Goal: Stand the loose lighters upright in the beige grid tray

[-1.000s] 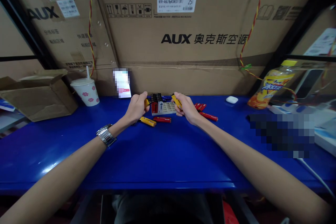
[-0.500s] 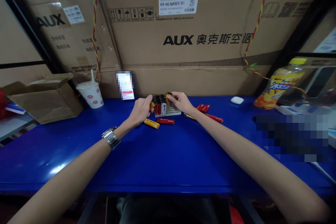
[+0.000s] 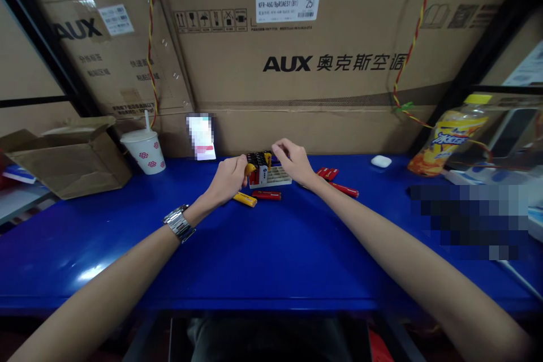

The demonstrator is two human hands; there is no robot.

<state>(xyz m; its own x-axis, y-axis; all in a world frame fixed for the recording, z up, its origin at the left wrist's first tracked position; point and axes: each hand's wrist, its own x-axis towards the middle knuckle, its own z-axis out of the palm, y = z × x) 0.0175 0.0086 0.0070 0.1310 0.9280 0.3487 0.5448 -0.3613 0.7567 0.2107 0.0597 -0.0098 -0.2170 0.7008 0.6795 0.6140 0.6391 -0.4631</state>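
A white gridded tray [image 3: 280,175] stands on the blue table, its left part filled with upright lighters with black tops. A white lighter [image 3: 263,173] is at the front of that group. My left hand [image 3: 229,179] is closed around a yellow lighter [image 3: 251,169] at the tray's left side. Among the upright ones, a yellow lighter [image 3: 267,159] stands at the back. My right hand [image 3: 293,163] hovers over the tray's right part, fingers apart and holding nothing visible. In front of the tray lie a yellow lighter [image 3: 245,199] and a red lighter [image 3: 267,195].
Red lighters [image 3: 327,173] lie right of the tray, with another red lighter [image 3: 345,190] under my right forearm. A paper cup [image 3: 146,153], a phone [image 3: 201,136] and an open carton [image 3: 72,158] are at left. A drink bottle [image 3: 447,136] and white earbud case [image 3: 380,161] are at right.
My right hand has let go of a yellow lighter, which now stands in the tray, and has drawn slightly up and right. The left hand still holds its yellow lighter.
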